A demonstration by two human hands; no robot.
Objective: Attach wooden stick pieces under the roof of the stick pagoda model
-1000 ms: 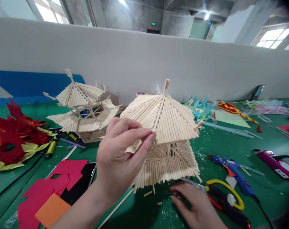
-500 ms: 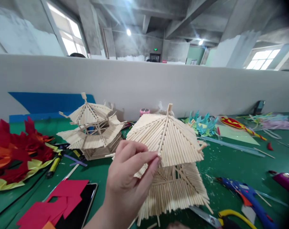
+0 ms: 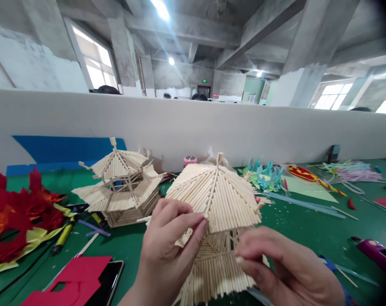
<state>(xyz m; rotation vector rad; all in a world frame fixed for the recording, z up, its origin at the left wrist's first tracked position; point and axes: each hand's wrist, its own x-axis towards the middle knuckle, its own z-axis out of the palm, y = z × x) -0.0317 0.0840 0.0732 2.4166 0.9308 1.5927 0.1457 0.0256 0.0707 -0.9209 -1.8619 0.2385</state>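
1. Right hand (image 3: pixel 285 263) has come up from the bottom edge, where only a sliver showed half a second ago; now at the pavilion's right front.
2. Right thumb and fingers pinched together on a small pale bit (image 3: pixel 239 259), probably a stick piece; too blurred to be sure.
3. Left hand (image 3: pixel 169 242) stays put: thumb and forefinger pinching a pale stick end (image 3: pixel 206 216) at the front eave corner, other fingers curled.
4. Stick pavilion (image 3: pixel 234 204) stands center on the green table (image 3: pixel 295 225), upright, lower tier partly behind both hands.
5. Second stick pavilion (image 3: pixel 126 204) behind, to the left.
6. Writing: green sign (image 3: pixel 205 80) and red sign (image 3: pixel 215 95) on far wall, both too small to read.
7. Red paper (image 3: pixel 81 276) overlaps black phone (image 3: pixel 114 274), left front; no brand legible.
8. Purple device (image 3: pixel 373 255) at right edge, markings unreadable.
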